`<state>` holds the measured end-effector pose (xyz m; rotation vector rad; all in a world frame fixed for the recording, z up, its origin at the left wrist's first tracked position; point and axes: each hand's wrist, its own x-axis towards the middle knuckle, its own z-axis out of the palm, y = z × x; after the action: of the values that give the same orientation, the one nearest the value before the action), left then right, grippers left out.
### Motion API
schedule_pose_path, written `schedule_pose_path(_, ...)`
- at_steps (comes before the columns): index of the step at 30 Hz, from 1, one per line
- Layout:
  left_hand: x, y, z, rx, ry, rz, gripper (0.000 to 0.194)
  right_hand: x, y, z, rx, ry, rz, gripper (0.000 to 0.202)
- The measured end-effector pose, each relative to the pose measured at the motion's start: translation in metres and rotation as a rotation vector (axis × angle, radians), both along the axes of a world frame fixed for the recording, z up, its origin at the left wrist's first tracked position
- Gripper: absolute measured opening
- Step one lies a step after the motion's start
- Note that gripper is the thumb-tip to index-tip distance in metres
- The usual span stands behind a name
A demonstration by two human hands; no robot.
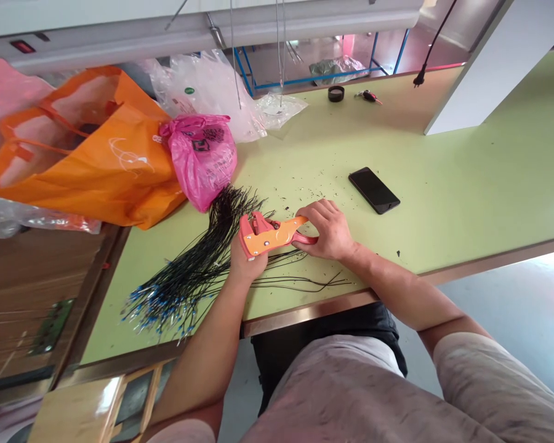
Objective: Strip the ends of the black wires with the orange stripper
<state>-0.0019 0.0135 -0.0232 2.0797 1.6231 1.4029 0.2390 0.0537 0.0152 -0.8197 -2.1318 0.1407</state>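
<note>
An orange and red wire stripper [277, 236] lies level above the green table. My right hand [327, 229] is wrapped round its handles. My left hand [248, 255] is at the tool's jaw end, mostly hidden behind it; its fingers do not show. A large bundle of thin black wires [198, 252] with blue and silver ends spreads on the table beside and beyond my left hand. Several loose black wires [300, 282] lie between my hands and the table's front edge. Small dark clippings are scattered past the tool.
A black phone [374, 190] lies right of my right hand on the green table [480, 203]. Orange bag [138, 154], pink bag [205, 157] and clear plastic stand back left. A black ring [336, 93], keys [370, 96] and a white post [480, 80] are farther back.
</note>
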Motion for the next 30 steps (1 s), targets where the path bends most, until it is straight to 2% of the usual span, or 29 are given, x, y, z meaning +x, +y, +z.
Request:
schedule_pose_path(3, -0.0035, 0.0021, -0.0007, -0.033, 0.002, -0.018, 0.031, -0.0006, -0.0004, 0.0015, 0.007, 0.013, 0.024, 0.048)
schedule_pose_path(11, -0.0007, 0.0001, -0.0044, 0.133, -0.028, -0.013, 0.033, -0.0021, 0.0009, -0.0019, -0.017, 0.009, -0.026, 0.048)
schedule_pose_path(17, -0.0033, -0.0016, -0.0064, 0.094, 0.055, -0.002, 0.041, -0.0029, 0.0008, -0.0034, -0.006, 0.014, -0.016, 0.050)
schedule_pose_path(24, -0.0016, -0.0019, -0.0052, 0.078, 0.049, -0.013, 0.035, -0.0037, 0.0007, -0.0058, -0.070, -0.030, -0.024, 0.054)
schedule_pose_path(30, -0.0006, -0.0021, -0.0014, 0.130, 0.054, -0.086, 0.028, -0.0039, 0.0007, -0.0064, -0.053, -0.032, -0.015, 0.054)
